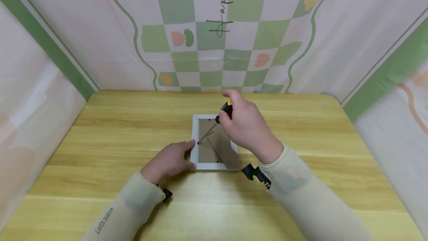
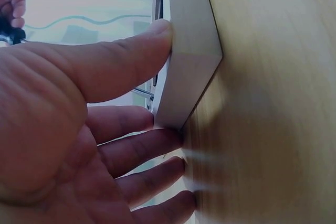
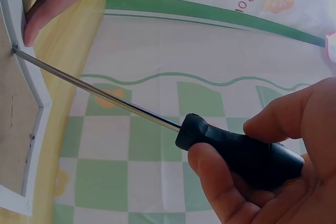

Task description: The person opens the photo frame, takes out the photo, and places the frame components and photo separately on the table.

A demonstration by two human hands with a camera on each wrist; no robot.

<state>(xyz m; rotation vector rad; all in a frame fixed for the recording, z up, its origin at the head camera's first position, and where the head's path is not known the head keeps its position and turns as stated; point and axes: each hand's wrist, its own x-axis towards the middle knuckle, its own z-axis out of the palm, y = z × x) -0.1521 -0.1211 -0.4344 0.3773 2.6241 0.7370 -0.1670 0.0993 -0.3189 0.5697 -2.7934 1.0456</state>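
Note:
A white picture frame (image 1: 215,166) lies back side up on the wooden table, its brown backing board (image 1: 205,151) showing. Small dark tabs sit along the board's edge. In my right hand (image 1: 249,124) is a screwdriver (image 3: 236,150), gripped by its black and yellow handle, the metal shaft slanting down to the left. Its tip meets the tab at the frame's left inner edge. My left hand (image 1: 172,159) touches the frame's left side, thumb at the near corner and fingertips farther along, as the left wrist view shows. My right hand's shadow covers part of the board.
Wood-grain tabletop (image 1: 127,129) surrounds the frame. Behind the table hangs a green and white checked cloth (image 1: 208,58), and more cloth hangs at both sides. A black wrist device (image 1: 255,176) juts out beneath the right sleeve, near the frame's right corner.

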